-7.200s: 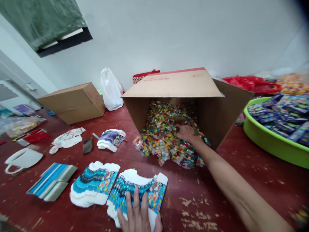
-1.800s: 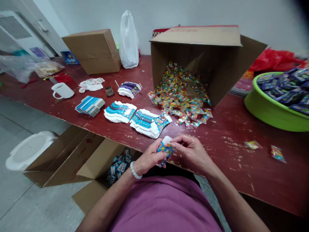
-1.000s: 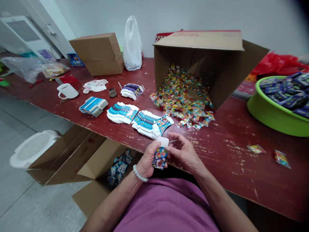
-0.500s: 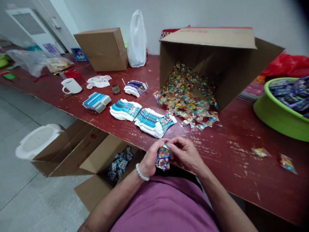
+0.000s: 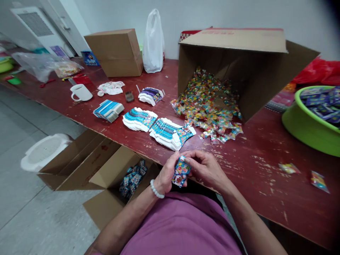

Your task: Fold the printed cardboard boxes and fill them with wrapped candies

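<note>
A small blue printed candy box (image 5: 181, 172) is held upright between my hands, just off the table's front edge. My left hand (image 5: 168, 173), with a beaded bracelet at the wrist, wraps round its left side. At its top, the thumb and fingers of my right hand (image 5: 205, 165) pinch the white top flap. What is inside the box is hidden. On the table just beyond lie two fanned rows of flat blue boxes (image 5: 166, 129). Behind them, wrapped candies (image 5: 209, 102) spill out of a large cardboard carton (image 5: 233, 42) lying on its side.
Below the table's edge at left, an open carton (image 5: 106, 170) contains several filled blue boxes (image 5: 132, 179). A mug (image 5: 82, 92), a purple stack (image 5: 151, 95) and a closed carton (image 5: 117, 53) stand farther back. At right are a green basin (image 5: 308, 124) and two loose candy packets (image 5: 289, 168).
My right fingers have pressed slightly in at the top of the candy box, with less of the flap showing. The whole view has shifted a little.
</note>
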The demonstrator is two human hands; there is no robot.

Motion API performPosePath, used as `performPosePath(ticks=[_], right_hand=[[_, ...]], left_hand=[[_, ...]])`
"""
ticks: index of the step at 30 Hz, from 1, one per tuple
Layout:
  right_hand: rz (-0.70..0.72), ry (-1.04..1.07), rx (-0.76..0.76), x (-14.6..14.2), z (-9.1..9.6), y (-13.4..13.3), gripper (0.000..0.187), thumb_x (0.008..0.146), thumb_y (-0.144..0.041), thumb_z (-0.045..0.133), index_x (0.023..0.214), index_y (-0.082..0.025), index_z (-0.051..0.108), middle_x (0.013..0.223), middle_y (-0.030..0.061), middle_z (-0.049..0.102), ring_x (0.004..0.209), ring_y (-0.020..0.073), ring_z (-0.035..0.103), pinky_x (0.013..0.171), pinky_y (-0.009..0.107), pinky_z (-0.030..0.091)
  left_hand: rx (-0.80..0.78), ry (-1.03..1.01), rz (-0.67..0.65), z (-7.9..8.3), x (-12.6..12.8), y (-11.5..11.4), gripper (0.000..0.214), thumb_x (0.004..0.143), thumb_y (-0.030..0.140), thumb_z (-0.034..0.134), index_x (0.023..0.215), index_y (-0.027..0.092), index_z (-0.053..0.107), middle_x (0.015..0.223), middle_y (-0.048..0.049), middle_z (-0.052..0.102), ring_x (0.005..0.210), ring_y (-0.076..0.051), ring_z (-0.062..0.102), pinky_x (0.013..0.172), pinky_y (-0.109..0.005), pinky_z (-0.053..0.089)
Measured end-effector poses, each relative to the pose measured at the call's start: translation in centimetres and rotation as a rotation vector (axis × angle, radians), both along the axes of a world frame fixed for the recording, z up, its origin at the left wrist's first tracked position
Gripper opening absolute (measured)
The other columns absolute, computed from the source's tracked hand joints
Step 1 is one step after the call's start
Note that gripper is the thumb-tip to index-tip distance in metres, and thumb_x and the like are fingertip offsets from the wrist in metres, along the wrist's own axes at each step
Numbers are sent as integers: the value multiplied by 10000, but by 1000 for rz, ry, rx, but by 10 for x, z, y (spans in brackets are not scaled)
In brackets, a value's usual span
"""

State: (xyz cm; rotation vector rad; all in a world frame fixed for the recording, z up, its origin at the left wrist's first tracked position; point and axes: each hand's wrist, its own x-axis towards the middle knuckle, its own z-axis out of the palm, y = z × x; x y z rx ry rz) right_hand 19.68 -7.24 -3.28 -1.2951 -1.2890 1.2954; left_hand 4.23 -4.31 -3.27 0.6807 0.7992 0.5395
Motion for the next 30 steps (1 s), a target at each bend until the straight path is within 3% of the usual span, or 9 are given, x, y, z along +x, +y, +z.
performPosePath(ticks=[3,5,10,14,16,20,25,27,30], right_hand=[[-20,158,-120,-2,0,1,261,859,-440,655,890,-185,704,764,30,696,525,122,570,468,245,456],[-37,148,-115,-2,-1,1,257,859,-439,657,866,-186,698,759,32,701,533,134,581,473,254,465],[-47,-204,280,-2,-2,-4,165,916,-330,603,846,-224,707,932,49,724,832,196,660,761,326,517],[-37,-300,394,-12,-12,-14,128,929,-317,574,989,-245,660,1102,81,671,987,224,629,855,363,502],[-53,-378,437,-19,-20,-19,316,861,-360,663,1149,-252,595,1179,109,625,1070,264,592,903,412,487],[-5,-629,509,-29,-29,-21,926,666,-423,812,1440,-212,349,1404,181,462,1242,372,448,1006,530,388],[10,-717,520,-41,-27,-8,831,642,-275,775,1390,-220,417,1292,162,548,1145,362,498,957,500,408],[108,-659,512,-45,-25,0,856,612,-330,819,1368,-218,432,1286,149,551,1131,341,514,950,475,432],[204,-590,495,-37,-27,18,960,606,-507,837,1404,-221,386,1363,151,492,1212,336,484,991,476,426]], left_hand=[[35,24,-34,-2,-1,1,668,884,653,419,1251,136,629,704,-83,697,403,-124,571,373,-205,445],[62,54,-34,-3,-3,1,658,878,654,440,1208,127,656,686,-82,694,411,-130,577,375,-210,446],[-32,21,16,-3,-5,4,500,871,497,534,1196,139,662,683,-53,689,458,-154,600,381,-234,464],[-201,-109,30,-5,-4,7,444,847,362,521,1209,141,653,734,-53,702,463,-152,597,396,-252,473],[-208,-120,110,-8,-4,8,401,835,323,547,1164,131,672,774,-59,714,499,-140,615,450,-241,493],[-200,-123,237,-13,-6,10,341,823,328,612,1098,142,688,823,-59,724,608,-156,666,538,-240,523],[-103,-102,390,-13,-10,9,249,803,310,665,978,134,689,849,-38,721,744,-157,688,693,-237,544],[-111,-61,422,-14,-18,8,260,800,347,680,937,126,666,784,-29,703,671,-140,672,651,-229,537],[-35,102,398,-21,-46,9,403,818,472,640,1068,157,609,711,-11,666,499,-137,612,495,-251,497]])
